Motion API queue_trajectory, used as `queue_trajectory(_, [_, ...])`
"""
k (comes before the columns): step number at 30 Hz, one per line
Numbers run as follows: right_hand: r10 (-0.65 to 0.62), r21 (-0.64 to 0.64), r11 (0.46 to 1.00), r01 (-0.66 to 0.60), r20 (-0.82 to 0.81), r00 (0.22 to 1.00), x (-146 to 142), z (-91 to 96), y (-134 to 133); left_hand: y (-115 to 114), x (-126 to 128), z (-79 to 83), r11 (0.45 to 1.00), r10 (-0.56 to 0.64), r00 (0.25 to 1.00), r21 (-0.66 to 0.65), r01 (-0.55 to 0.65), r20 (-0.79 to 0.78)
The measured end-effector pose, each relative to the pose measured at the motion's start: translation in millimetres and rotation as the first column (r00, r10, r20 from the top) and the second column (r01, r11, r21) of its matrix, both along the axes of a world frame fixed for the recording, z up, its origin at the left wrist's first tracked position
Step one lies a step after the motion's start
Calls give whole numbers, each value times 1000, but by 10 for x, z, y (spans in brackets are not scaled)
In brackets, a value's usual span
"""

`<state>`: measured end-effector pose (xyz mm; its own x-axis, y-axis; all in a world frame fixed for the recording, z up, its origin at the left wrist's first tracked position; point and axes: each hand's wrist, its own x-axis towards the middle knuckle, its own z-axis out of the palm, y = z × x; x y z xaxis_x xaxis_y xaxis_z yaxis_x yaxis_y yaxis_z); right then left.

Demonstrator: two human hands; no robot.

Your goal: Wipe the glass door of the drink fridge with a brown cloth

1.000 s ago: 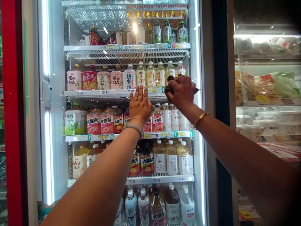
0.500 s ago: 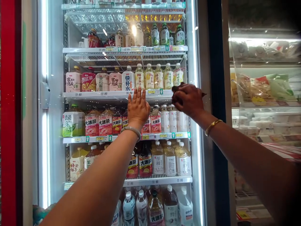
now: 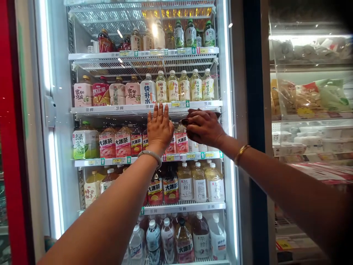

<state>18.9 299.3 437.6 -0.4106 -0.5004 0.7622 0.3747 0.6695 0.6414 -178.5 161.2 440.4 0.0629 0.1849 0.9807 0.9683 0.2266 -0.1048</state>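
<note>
My left hand [image 3: 159,127] lies flat, fingers together and stretched up, against the glass door [image 3: 62,158] of a drinks fridge, level with the second shelf edge [image 3: 110,109]. It wears a pale bangle. Just to its right, my right hand [image 3: 204,127], with a gold bangle on the wrist, is closed on a dark cloth [image 3: 185,121] pressed to the glass. The cloth shows only at the fingertips. Behind the hands stand red-labelled tea bottles [image 3: 182,140] on the third shelf.
The fridge holds several shelves of bottled drinks, with large bottles [image 3: 184,241] at the bottom. A door handle [image 3: 50,111] sits at the left edge beside a red frame [image 3: 11,147]. A second cooler [image 3: 309,95] with packaged food stands to the right.
My right hand has slid with the cloth down and to the left over the glass, from the second shelf's right end to beside my left hand. My left hand stays pressed in place.
</note>
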Motion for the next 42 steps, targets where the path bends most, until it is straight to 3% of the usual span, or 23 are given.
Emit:
queue_trajectory(2, [-35,-70,997,33,-26,999,176,86,117,-3,10,-18,1000,8,1000,-9,-8,7])
queue_trajectory(4, [-98,-230,972,53,-189,977,195,233,118,-1,26,-25,1000,19,1000,-17,-18,23])
queue_trajectory(6, [-182,-388,921,30,-361,915,50,359,2,0,43,-29,999,25,999,-22,-24,38])
queue_trajectory(8, [-230,-458,889,8,-431,873,-173,391,-167,-2,57,-38,999,26,999,-23,-25,43])
queue_trajectory(10, [-203,-417,909,25,-387,899,-338,305,-297,-9,61,-55,999,26,999,-22,-25,39])
queue_trajectory(12, [-130,-291,955,53,-255,958,-339,138,-311,-18,56,-77,999,29,999,-23,-29,33])
queue_trajectory(15, [-47,-78,996,48,10,999,-28,-95,-102,-28,45,-111,999,24,999,-28,-23,28])
queue_trajectory(17, [-46,-34,998,49,103,994,248,-124,91,-28,50,-127,1000,11,1000,-29,-10,27])
queue_trajectory(19, [-68,-101,992,74,61,996,416,-23,210,-24,64,-136,1000,-5,999,-26,6,35])
queue_trajectory(21, [-112,-269,960,73,-133,985,381,147,193,-18,81,-140,1000,-16,999,-23,17,51])
queue_trajectory(23, [-177,-428,904,14,-344,922,160,281,54,-17,93,-148,1000,-15,997,-21,17,70])
queue_trajectory(25, [-185,-451,892,-18,-401,897,-120,297,-127,-24,98,-168,1000,-9,997,-22,11,79])
queue_trajectory(27, [-109,-329,944,2,-305,946,-305,186,-253,-38,96,-200,1000,0,997,-31,3,72])
queue_trajectory(29, [-31,-145,989,10,-140,990,-311,6,-250,-51,89,-239,999,12,998,-46,-10,55])
queue_trajectory(31, [-2,-3,1000,2,-3,1000,-155,-151,-127,-58,84,-275,998,23,999,-53,-21,42])
queue_trajectory(33, [-9,47,999,6,76,997,52,-210,31,-57,84,-298,999,22,999,-50,-20,42])
queue_trajectory(35, [-26,11,1000,25,81,996,171,-152,116,-52,89,-307,999,12,999,-45,-10,47])
queue_trajectory(37, [-41,-101,994,37,-41,998,108,-28,69,-47,98,-305,999,6,999,-45,-4,51])
queue_trajectory(40, [-94,-312,950,-21,-349,932,-260,99,-191,-48,107,-296,999,2,998,-50,1,63])
queue_trajectory(42, [-94,-346,936,-59,-411,907,-509,55,-372,-53,107,-292,999,-9,998,-47,12,70])
